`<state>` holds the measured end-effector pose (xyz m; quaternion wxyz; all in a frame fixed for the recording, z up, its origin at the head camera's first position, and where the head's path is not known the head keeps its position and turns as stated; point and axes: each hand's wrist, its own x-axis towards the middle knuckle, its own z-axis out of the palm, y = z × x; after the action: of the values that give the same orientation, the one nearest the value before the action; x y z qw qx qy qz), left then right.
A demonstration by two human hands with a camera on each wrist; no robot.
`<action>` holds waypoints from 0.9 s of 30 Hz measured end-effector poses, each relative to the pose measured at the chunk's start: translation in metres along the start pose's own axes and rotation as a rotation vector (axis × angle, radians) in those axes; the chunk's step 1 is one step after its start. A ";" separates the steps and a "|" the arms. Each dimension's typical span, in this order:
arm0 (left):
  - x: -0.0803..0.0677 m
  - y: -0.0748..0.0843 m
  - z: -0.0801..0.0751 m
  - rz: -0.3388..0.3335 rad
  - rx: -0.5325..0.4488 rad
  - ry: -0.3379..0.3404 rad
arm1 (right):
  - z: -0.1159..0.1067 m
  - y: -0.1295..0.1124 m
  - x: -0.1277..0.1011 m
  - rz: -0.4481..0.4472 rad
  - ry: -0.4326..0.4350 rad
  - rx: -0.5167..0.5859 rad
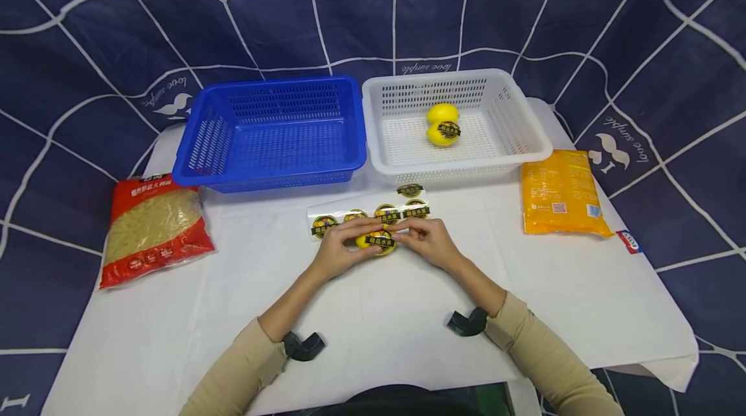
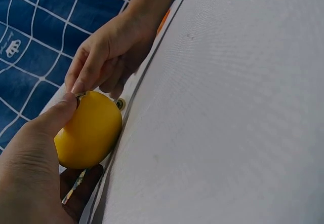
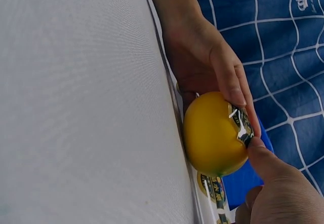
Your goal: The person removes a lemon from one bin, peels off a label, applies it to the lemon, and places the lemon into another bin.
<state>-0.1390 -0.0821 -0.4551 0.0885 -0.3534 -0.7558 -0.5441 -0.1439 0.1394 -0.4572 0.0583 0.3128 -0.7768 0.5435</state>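
Head view, centre of frame: the left hand (image 1: 338, 249) and the right hand (image 1: 428, 241) meet over a yellow lemon (image 1: 377, 242) that rests on the white table (image 1: 373, 312), just below a sticker sheet (image 1: 373, 210) carrying round dark labels with yellow print. The left hand curls its fingers round the left side of the lemon, thumb laid over the top; in the left wrist view the thumb tip (image 2: 63, 107) meets the right hand's fingertips at a label edge on the fruit. The right wrist view shows a dark round sticker (image 3: 242, 125) on the upper right side of the lemon, partly lifted, with the right thumb (image 3: 263, 158) pressing its lower edge and a left finger on its upper edge. Upper centre: an empty-looking blue basket (image 1: 271, 134), and beside it on the right a white basket (image 1: 454, 121) holding two lemons (image 1: 443, 124), the nearer one labelled. Left edge of the table: a red bag of grain (image 1: 153, 228). Right side: an orange packet (image 1: 561, 201). Behind, a dark blue cloth with white lines.
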 end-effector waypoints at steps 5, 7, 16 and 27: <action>0.002 0.002 -0.001 -0.002 0.014 -0.001 | -0.001 0.000 0.001 -0.015 0.033 -0.016; 0.001 0.002 -0.002 -0.014 0.022 0.000 | -0.002 -0.001 0.001 -0.013 0.071 -0.032; 0.000 0.001 -0.007 -0.018 0.038 -0.030 | -0.034 -0.012 0.014 0.024 0.633 -0.184; -0.001 0.003 -0.016 -0.100 0.025 -0.198 | -0.079 -0.006 0.021 0.370 0.852 -0.171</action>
<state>-0.1407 -0.0959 -0.4473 -0.0095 -0.3660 -0.7844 -0.5006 -0.1771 0.1984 -0.4117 0.2996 -0.0878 -0.7682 0.5589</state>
